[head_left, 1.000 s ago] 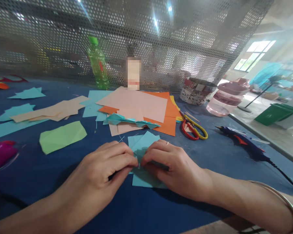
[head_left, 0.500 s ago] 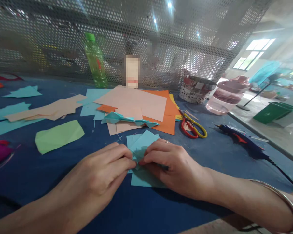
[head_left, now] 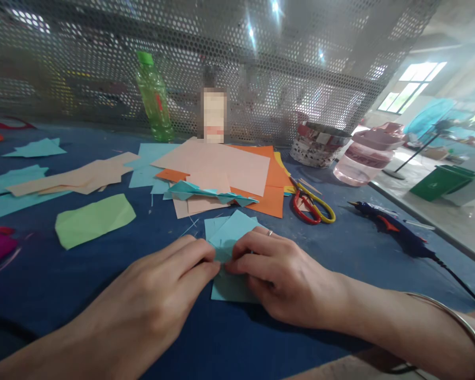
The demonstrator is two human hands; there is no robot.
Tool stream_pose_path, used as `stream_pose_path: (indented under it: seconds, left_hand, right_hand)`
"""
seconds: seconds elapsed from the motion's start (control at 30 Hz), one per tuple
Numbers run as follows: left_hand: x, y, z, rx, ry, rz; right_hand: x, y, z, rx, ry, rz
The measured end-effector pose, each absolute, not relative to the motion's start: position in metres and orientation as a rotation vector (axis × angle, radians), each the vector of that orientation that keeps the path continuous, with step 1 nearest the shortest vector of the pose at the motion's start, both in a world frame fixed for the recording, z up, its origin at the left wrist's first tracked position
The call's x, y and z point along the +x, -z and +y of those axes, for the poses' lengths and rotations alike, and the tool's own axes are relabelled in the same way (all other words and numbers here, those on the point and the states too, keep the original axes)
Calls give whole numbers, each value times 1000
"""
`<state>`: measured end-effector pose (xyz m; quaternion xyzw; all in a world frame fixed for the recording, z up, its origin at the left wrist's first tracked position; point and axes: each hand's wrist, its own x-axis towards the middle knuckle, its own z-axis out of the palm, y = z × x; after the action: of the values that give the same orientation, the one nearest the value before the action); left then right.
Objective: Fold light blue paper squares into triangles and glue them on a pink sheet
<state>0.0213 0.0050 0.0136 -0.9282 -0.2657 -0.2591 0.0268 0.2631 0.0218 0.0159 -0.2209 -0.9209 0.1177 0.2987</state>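
Observation:
My left hand (head_left: 168, 287) is closed, its thumb and fingertips pinched at a small bit of light blue paper. Facing it, my right hand (head_left: 287, 272) pinches at the same spot, with only a narrow gap between the two sets of fingertips. The piece between them is mostly hidden by the fingers. Beneath both hands, several light blue paper sheets (head_left: 236, 228) lie overlapping on the blue table (head_left: 206, 340). Just beyond them rests a folded light blue paper strip (head_left: 206, 191), against a pile of pink paper (head_left: 225, 161) and orange paper (head_left: 271, 203).
Red-and-yellow scissors (head_left: 311, 206) and a blue glue gun (head_left: 396, 229) lie to the right. Behind stand a green bottle (head_left: 155, 100), a patterned pot (head_left: 320, 145) and a pink water jug (head_left: 370, 155). Green paper (head_left: 95, 220) lies left. A perforated metal screen (head_left: 103, 63) closes the back.
Both hands stay over the light blue sheets; their fingers have shifted slightly. The view has moved a little, and other things lie as before.

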Motion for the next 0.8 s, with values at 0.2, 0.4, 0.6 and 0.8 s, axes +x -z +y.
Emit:
stream_pose_path:
  seconds: [0.2, 0.4, 0.6, 0.8]
  left_hand:
    - [25, -12, 2, -2716, 710, -730]
    - [31, -17, 0, -2559, 650, -660]
    - [29, -19, 1, -2579, 652, -678]
    - [22, -8, -3, -2551, 668, -634]
  right_hand:
    - [264, -16, 19, -595, -228, -2530]
    - [264, -13, 19, -587, -46, -2569]
    - [264, -11, 18, -632, 39, -2602]
    - [264, -12, 17, -645, 52, -2601]
